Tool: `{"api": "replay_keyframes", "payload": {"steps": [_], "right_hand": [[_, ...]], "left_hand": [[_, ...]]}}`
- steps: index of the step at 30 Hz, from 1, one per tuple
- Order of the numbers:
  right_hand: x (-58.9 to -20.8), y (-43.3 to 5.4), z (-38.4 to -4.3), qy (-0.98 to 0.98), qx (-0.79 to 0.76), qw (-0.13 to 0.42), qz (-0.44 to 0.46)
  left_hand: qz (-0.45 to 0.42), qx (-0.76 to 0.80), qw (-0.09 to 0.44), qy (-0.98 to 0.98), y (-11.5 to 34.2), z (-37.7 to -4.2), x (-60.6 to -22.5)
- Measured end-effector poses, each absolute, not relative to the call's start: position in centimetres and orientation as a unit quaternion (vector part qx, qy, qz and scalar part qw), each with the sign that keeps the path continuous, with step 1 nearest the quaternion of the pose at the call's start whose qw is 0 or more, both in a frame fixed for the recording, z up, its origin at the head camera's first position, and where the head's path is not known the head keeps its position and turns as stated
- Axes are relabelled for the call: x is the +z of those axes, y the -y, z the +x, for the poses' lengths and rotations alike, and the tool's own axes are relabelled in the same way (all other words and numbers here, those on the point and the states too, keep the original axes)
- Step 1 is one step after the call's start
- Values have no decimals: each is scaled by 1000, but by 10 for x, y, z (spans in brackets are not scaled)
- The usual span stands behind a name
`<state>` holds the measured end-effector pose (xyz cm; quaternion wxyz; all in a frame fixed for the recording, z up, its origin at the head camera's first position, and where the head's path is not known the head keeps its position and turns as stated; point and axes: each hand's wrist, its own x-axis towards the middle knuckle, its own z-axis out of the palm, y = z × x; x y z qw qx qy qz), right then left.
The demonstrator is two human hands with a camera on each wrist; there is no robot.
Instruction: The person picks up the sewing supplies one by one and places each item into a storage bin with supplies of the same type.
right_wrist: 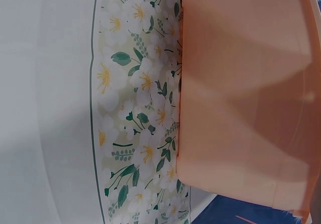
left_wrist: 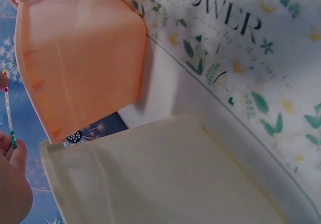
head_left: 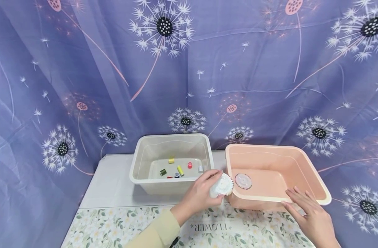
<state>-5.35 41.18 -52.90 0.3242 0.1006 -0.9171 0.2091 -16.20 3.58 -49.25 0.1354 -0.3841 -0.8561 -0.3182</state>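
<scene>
My left hand (head_left: 204, 189) pinches a round white wheel of sewing pins (head_left: 223, 185) between thumb and fingers, above the gap between the two bins. In the left wrist view the pin wheel (left_wrist: 8, 111) appears edge-on, its coloured pin heads showing. A second pin wheel (head_left: 243, 181), ringed with dark reddish heads, lies inside the pink bin (head_left: 269, 198) at its left end. My right hand (head_left: 311, 215) rests at that bin's front rim, its fingers extended over the edge and holding nothing. The right wrist view shows mostly the pink bin's outer wall (right_wrist: 241, 93).
A grey-beige bin (head_left: 173, 137) stands left of the pink one. Several small thread spools lie in it, among them a yellow one (head_left: 180, 170) and a red one (head_left: 190, 165). A floral cloth (head_left: 114, 224) covers the table's front; a dandelion-print curtain (head_left: 207, 69) hangs behind.
</scene>
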Motion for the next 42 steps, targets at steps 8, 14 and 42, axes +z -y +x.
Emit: {"api": "replay_keyframes", "payload": {"steps": [8,14,42], "right_hand": [[-528,-411,-54,922,205,314,95],[-527,-411,-53,926,207,304,86],[-527,-411,-55,920,216,315,89]], "left_hand": [[-386,-312,125,859,-48,-173,-483],[-391,-295,122,864,-57,-181,-472],[-415,-231,50,879,-115,-216,-440]]}}
